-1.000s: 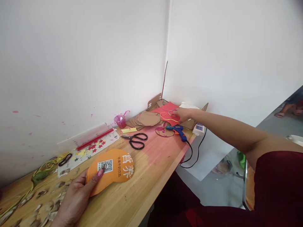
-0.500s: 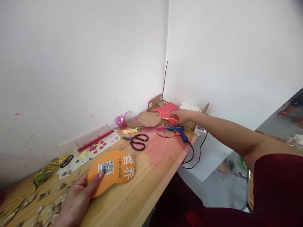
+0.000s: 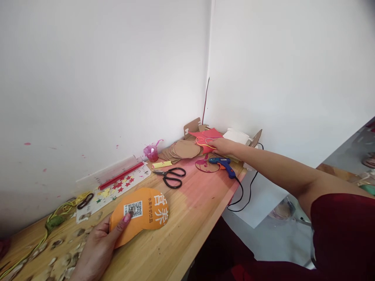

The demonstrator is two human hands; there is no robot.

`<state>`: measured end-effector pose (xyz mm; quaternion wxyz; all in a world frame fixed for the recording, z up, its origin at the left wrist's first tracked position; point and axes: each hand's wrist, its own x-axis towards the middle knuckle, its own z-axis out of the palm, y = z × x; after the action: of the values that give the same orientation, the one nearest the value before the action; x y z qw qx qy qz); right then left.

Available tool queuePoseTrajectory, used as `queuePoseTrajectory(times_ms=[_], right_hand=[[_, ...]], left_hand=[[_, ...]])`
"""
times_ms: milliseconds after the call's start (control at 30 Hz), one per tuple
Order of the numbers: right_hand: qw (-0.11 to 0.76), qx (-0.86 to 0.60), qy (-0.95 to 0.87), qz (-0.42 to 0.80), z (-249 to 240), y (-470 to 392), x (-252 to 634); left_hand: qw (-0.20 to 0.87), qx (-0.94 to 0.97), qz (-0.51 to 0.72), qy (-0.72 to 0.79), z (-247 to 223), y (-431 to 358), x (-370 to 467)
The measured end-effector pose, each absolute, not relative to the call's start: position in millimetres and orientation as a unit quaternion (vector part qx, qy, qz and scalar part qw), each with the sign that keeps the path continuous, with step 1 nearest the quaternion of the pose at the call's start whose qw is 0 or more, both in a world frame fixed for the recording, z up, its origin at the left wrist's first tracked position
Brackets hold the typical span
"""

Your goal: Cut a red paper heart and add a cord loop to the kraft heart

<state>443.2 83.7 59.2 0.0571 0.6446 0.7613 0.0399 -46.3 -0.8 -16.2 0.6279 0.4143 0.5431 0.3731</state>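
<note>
My left hand [image 3: 98, 244] grips an orange cardboard cutout [image 3: 140, 210] with rounded lobes, a QR code and white Chinese characters, thumb on top. My right hand [image 3: 221, 145] reaches to the far corner of the table, over red paper [image 3: 215, 134]. Its fingertips are closed at a thin yellow string [image 3: 208, 146] lying on that paper; the exact grip is partly hidden. Just below it lies a blue hot glue gun [image 3: 224, 164] on a round, pink-stained cardboard piece [image 3: 204, 167]. Black-handled scissors [image 3: 174, 177] rest between the hands.
Round cardboard pieces [image 3: 186, 149] are stacked near a pink-stained cup [image 3: 151, 152]. Along the wall lie a star sheet [image 3: 124, 183], small scissors [image 3: 85, 201] and green-yellow cord [image 3: 55, 221]. Shells [image 3: 63, 259] are scattered at front left. A black cable [image 3: 241, 191] hangs over the table edge.
My right hand has moved slightly down and left across the red paper, and the yellow string's loop has shifted. The left hand still holds the orange cutout. The view has shifted slightly.
</note>
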Motion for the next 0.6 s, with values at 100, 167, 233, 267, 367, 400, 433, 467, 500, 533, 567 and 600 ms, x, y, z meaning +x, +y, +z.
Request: queuePoseTrajectory(times_ms=[100,167,233,267,367,400,433,467,500,533,567,600], right_hand=[[0.048,0.640,0.766,0.043,62.3,82.1,444.8],[0.045,0.641,0.765,0.042,66.3,81.4,448.1],[0.047,0.647,0.760,0.037,70.1,81.3,453.0],[0.047,0.652,0.756,0.035,71.4,81.5,455.8],[0.041,0.671,0.740,0.035,72.0,82.1,465.4],[0.036,0.677,0.734,0.037,71.1,82.3,468.6],[0.031,0.682,0.730,0.039,69.8,82.4,471.6],[0.027,0.684,0.728,0.040,68.3,82.4,474.2],[0.025,0.684,0.728,0.039,66.6,82.3,476.4],[0.025,0.683,0.729,0.038,65.1,82.1,478.0],[0.026,0.681,0.731,0.038,63.6,81.7,478.9],[0.028,0.678,0.733,0.038,62.5,81.2,479.1]], left_hand=[[0.622,0.416,0.382,0.542,-14.5,-1.9,-44.9],[0.622,0.418,0.380,0.542,-11.4,-4.3,-42.6],[0.622,0.417,0.379,0.543,-7.1,-7.8,-39.0],[0.620,0.416,0.382,0.544,-5.1,-9.6,-37.1],[0.617,0.411,0.391,0.546,-2.4,-12.2,-33.9],[0.618,0.410,0.392,0.545,-3.1,-11.6,-34.2],[0.620,0.409,0.392,0.543,-4.5,-10.4,-35.3],[0.624,0.408,0.390,0.541,-6.4,-8.6,-37.1],[0.627,0.408,0.387,0.539,-8.7,-6.6,-39.2],[0.632,0.407,0.381,0.538,-10.9,-4.6,-41.4],[0.636,0.406,0.376,0.537,-12.9,-2.8,-43.6],[0.638,0.406,0.373,0.537,-14.5,-1.5,-45.4]])
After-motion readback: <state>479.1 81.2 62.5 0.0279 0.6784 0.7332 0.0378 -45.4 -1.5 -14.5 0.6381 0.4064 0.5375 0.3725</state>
